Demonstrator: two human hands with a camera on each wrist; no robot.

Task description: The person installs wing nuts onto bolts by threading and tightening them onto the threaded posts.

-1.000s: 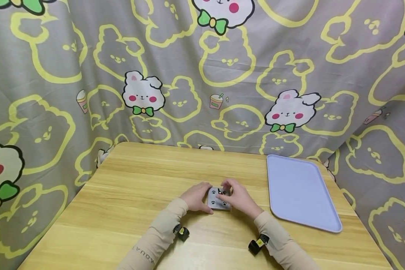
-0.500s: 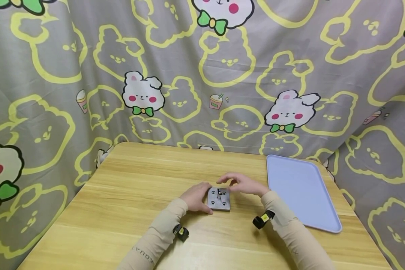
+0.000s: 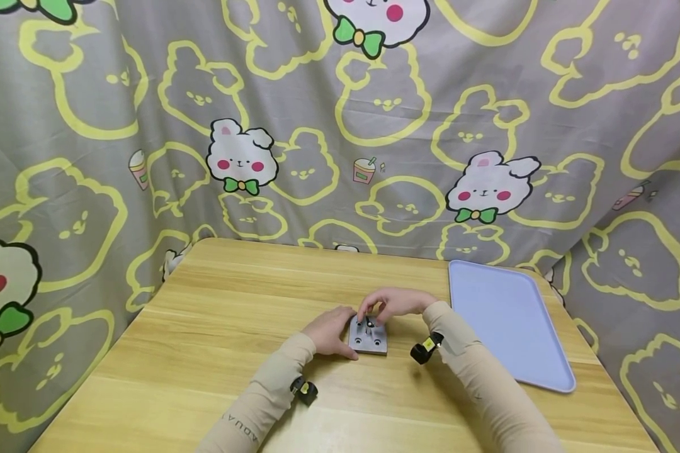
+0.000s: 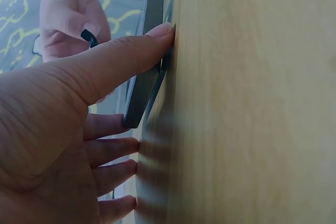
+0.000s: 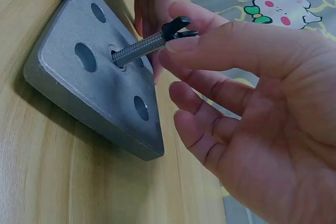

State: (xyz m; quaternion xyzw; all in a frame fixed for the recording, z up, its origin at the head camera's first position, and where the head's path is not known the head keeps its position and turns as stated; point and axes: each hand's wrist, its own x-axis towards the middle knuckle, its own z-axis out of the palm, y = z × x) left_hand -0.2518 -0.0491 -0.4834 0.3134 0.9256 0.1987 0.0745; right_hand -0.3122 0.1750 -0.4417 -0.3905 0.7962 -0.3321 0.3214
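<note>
A grey metal plate [image 3: 368, 345] with several round holes lies on the table. A threaded wing screw [image 5: 139, 49] with a black winged end rises from its middle hole. My left hand [image 3: 330, 332] grips the plate at its left side, the thumb [image 4: 131, 51] along the near edge and the fingers around the far side. My right hand [image 3: 393, 303] reaches in from the right and pinches the black wings between thumb [image 5: 210, 50] and index finger. In the right wrist view its other fingers curl loosely below the screw.
A pale blue tray [image 3: 507, 321] lies at the right of the wooden table [image 3: 232, 302]. Behind the table hangs a grey curtain [image 3: 317, 151] with cartoon prints. Each forearm carries a black wrist camera [image 3: 304, 390].
The right hand lifted off the screw half a second ago, fingers spread, and is now back on its wings. The left hand and the plate have stayed in place.
</note>
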